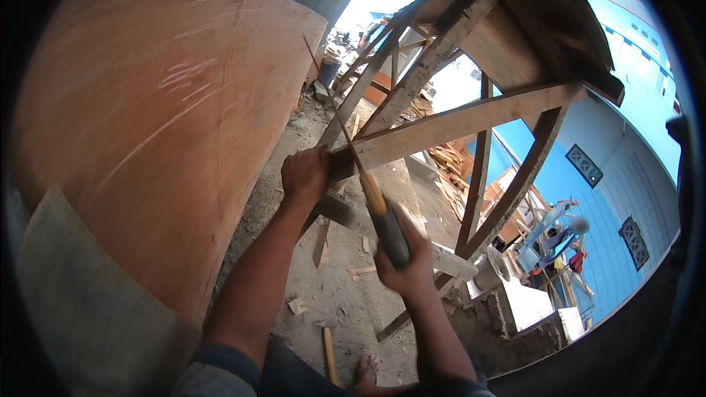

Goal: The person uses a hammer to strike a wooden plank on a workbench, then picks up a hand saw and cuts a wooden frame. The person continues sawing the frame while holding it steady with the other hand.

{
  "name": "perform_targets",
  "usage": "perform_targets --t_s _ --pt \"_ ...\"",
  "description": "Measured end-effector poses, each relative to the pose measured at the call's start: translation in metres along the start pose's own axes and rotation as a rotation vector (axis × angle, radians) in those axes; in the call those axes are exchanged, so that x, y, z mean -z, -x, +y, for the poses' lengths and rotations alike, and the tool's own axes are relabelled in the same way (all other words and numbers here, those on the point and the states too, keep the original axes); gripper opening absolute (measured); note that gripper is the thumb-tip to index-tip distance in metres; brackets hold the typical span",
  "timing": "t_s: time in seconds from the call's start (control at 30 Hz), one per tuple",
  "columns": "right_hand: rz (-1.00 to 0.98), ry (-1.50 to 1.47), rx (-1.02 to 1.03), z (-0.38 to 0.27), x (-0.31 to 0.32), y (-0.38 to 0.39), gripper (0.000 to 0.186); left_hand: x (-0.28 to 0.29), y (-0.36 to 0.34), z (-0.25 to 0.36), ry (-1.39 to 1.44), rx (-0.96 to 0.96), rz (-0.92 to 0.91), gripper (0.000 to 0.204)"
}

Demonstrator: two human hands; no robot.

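My right hand is wrapped round the handle of a handsaw, with a yellowish and dark grip. The thin blade is seen nearly edge-on, slanting up and to the left. It crosses a wooden board close to its near left end; how deep the teeth sit cannot be made out. My left hand is closed on that end of the board, just left of the blade. The far right end of the board lies against a tall wooden trestle with slanting legs.
A large reddish-brown plywood sheet stands along the left. On the dusty floor lie a hammer and wood offcuts, close to my foot. At right, a bucket stands near concrete steps and a blue wall.
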State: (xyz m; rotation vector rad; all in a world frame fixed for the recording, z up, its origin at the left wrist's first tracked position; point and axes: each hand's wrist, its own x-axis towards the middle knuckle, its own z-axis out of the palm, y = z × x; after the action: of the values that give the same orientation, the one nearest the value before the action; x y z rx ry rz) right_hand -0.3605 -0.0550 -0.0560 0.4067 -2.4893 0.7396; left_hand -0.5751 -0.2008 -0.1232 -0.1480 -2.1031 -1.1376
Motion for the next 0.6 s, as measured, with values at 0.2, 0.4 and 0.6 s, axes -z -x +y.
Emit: perform_targets --t_s 0.2,0.4,0.6 --pt "-0.076 0.099 -0.084 0.001 0.029 0.079 0.075 0.0 0.001 -0.001 0.015 -0.027 -0.03 0.046" --pt "-0.033 0.144 -0.139 -0.064 0.073 0.17 0.064 0.001 0.001 0.002 0.052 0.036 -0.036 0.043" --pt "0.066 0.037 0.123 0.016 -0.005 -0.011 0.065 0.005 0.0 0.0 0.074 0.015 -0.037 0.041"
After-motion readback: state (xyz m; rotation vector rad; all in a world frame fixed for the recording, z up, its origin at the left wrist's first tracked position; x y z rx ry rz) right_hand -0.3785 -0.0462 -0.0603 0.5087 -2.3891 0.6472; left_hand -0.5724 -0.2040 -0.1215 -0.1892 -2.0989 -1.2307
